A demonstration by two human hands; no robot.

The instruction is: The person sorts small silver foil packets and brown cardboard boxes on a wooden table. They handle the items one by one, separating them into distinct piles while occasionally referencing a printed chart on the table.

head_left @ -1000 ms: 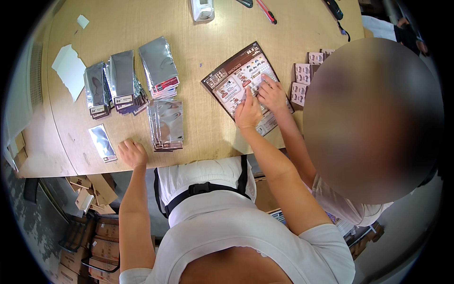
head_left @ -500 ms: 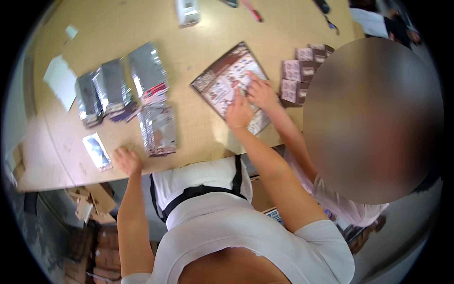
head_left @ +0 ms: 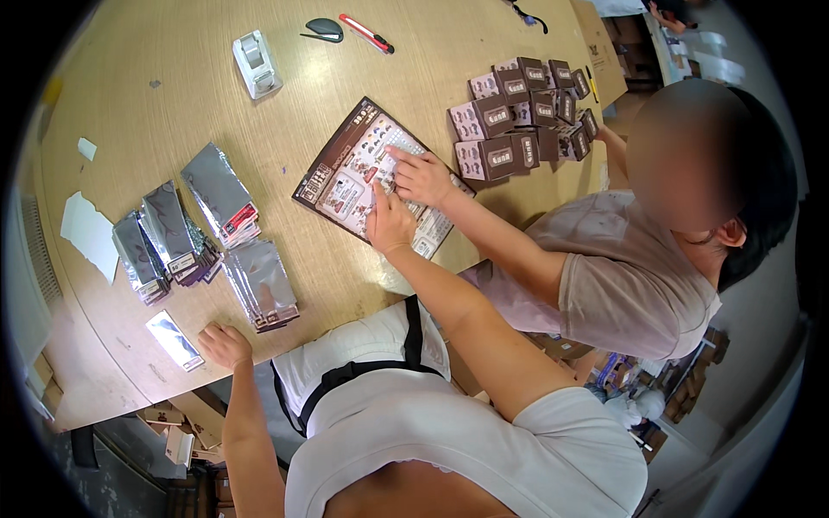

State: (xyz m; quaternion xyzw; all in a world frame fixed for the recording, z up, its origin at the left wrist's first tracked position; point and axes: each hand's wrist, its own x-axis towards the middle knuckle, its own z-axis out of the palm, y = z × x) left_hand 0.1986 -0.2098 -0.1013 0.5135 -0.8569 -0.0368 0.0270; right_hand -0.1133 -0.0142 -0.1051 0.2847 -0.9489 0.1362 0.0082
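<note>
A dark printed sheet (head_left: 345, 177) with small pictures lies flat on the wooden table (head_left: 285, 95). My right hand (head_left: 390, 226) rests on its near part, index finger stretched out on the paper, holding nothing. A co-worker's hand (head_left: 423, 177) points at the same sheet just beyond mine. My left hand (head_left: 224, 345) sits at the table's near edge with its fingers curled, holding nothing. It lies between a single silver pouch (head_left: 174, 340) and a stack of silver foil pouches (head_left: 262, 285).
More foil pouch stacks (head_left: 186, 229) lie left of centre, with white paper scraps (head_left: 88, 233) beyond. Several small brown boxes (head_left: 518, 116) are grouped at the right. A tape dispenser (head_left: 256, 62) and a red utility knife (head_left: 366, 33) lie far back. Cardboard boxes (head_left: 177, 436) sit under the table.
My left hand's fingers have curled in at the table edge. My right hand and the co-worker's hand stay on the sheet, shifting only slightly.
</note>
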